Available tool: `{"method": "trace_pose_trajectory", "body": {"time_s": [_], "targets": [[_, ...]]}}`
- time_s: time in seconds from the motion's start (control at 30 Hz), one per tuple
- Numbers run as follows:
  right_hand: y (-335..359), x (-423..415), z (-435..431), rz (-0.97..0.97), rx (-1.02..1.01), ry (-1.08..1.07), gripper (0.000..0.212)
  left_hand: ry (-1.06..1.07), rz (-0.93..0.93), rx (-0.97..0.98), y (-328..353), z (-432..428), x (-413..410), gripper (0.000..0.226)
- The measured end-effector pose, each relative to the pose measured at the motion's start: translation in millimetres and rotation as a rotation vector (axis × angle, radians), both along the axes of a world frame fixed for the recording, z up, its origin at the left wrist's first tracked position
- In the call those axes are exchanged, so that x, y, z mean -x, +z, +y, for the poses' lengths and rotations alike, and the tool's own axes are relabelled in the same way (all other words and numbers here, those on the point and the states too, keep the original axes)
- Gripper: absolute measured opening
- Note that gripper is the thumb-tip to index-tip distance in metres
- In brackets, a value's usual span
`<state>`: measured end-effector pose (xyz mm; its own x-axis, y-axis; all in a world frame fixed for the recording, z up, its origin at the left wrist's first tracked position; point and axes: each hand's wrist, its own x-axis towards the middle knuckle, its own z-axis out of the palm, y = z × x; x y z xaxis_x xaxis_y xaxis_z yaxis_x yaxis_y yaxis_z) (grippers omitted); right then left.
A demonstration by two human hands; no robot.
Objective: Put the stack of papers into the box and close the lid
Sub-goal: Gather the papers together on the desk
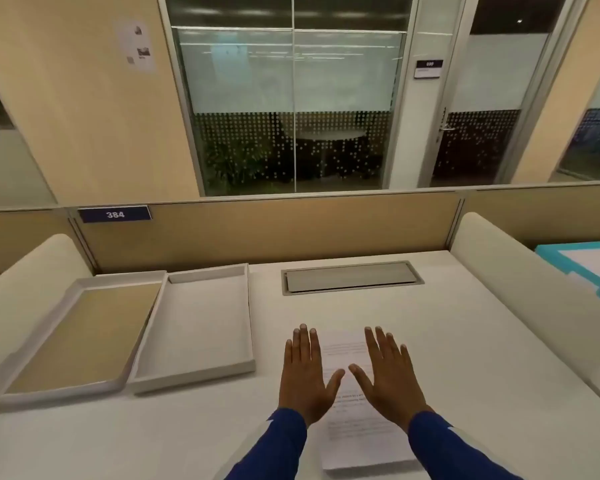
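Note:
A stack of white printed papers (pixel 357 431) lies flat on the white desk in front of me. My left hand (pixel 303 374) rests palm down over the stack's left edge with fingers spread. My right hand (pixel 388 375) lies palm down over its right edge, also spread. Neither hand grips anything. To the left stands the open white box (pixel 201 327), its inside bare. Its lid (pixel 80 336) lies beside it further left, upside down, showing a tan inner face.
A grey cable hatch (pixel 350 277) is set into the desk behind the papers. Padded cream dividers (pixel 520 282) flank the desk on both sides, and a tan partition (pixel 274 230) closes the back. A teal folder with paper (pixel 582 265) lies on the neighbouring desk at right.

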<state>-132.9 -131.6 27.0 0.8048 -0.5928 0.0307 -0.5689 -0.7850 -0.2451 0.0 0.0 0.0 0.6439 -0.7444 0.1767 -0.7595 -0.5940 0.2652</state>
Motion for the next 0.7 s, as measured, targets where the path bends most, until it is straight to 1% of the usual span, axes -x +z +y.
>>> {"method": "trace_pose_trajectory", "body": {"time_s": [0.03,0.17,0.27,0.33,0.37,0.43,0.57,0.63,0.7], "targets": [[-5,2,2,-0.004,-0.034,-0.015,0.103,-0.024,0.038,0.002,-5,4,2,0.102],[-20,13,10,-0.001,-0.030,-0.062,0.108,-0.041,0.144,-0.039,-17,21,17,0.111],[-26,21,14,0.026,-0.051,-0.064,0.107,-0.038,0.221,-0.136,-18,28,31,0.112],[-34,28,13,0.047,-0.063,-0.078,0.103,0.016,0.250,-0.193,-22,30,41,0.104],[-37,33,13,0.048,-0.072,-0.085,0.098,0.050,0.271,-0.215,-23,30,46,0.098],[-43,44,13,0.030,-0.114,-0.124,0.093,0.119,0.312,-0.203,-27,30,57,0.100],[-48,58,12,0.033,-0.243,-0.313,0.091,0.352,0.449,-0.167,-25,25,80,0.099],[-50,62,10,0.043,-0.290,-0.355,0.090,0.482,0.564,-0.145,-20,21,86,0.084],[-53,66,8,0.073,-0.303,-0.350,0.090,0.582,0.728,-0.088,-18,17,89,0.068]]}}
